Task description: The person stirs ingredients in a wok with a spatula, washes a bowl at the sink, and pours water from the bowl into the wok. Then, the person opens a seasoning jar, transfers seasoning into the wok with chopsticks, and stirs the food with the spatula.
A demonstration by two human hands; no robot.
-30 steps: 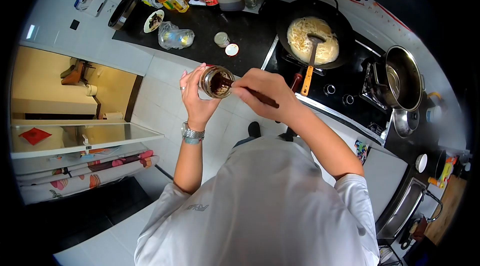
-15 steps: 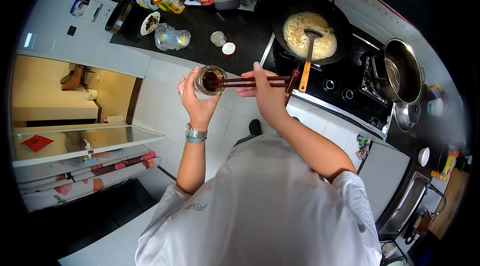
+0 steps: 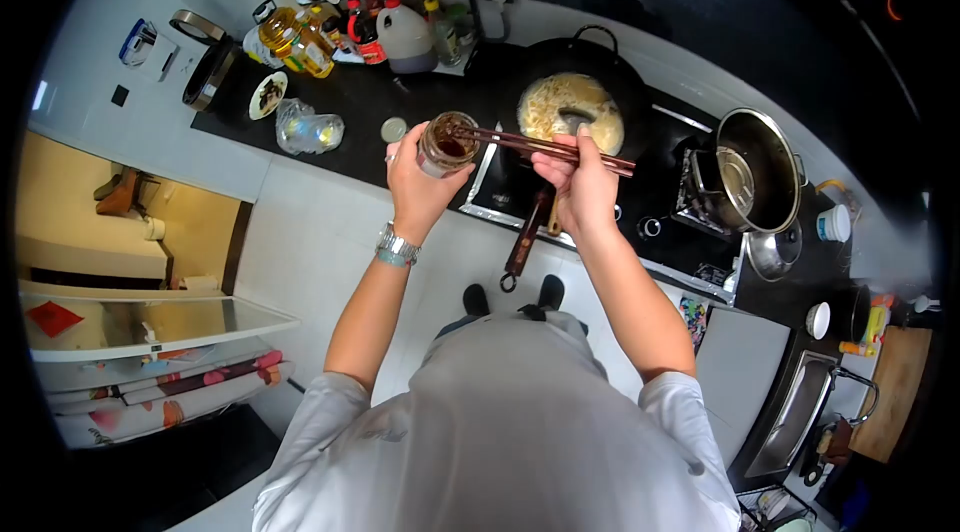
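Note:
My left hand (image 3: pixel 424 184) is closed around an open glass jar (image 3: pixel 438 162), tilted and partly filled with dark sauce. In my right hand (image 3: pixel 586 188) is a pair of dark wooden chopsticks (image 3: pixel 528 141), their tips at the jar's mouth with a little dark sauce on them. Both hands are raised at the front of the stove. Behind the chopsticks sits a black wok (image 3: pixel 630 72) holding pale noodle-like strands in milky liquid (image 3: pixel 548 97). A spatula (image 3: pixel 576 117) rests in it, its handle mostly hidden by my right hand.
A steel pot (image 3: pixel 775 167) stands on the right burner. The wok's long handle (image 3: pixel 521 248) juts over the stove's front edge. Along the left counter (image 3: pixel 350 122) are a can (image 3: pixel 394 129), a plastic bag (image 3: pixel 305 127), a plate (image 3: pixel 267 96) and several bottles (image 3: pixel 405 40).
Both hands have moved forward, bringing the jar and chopsticks from over the floor to the counter and wok. The chopstick tips have risen from inside the jar to its mouth. The view has shifted.

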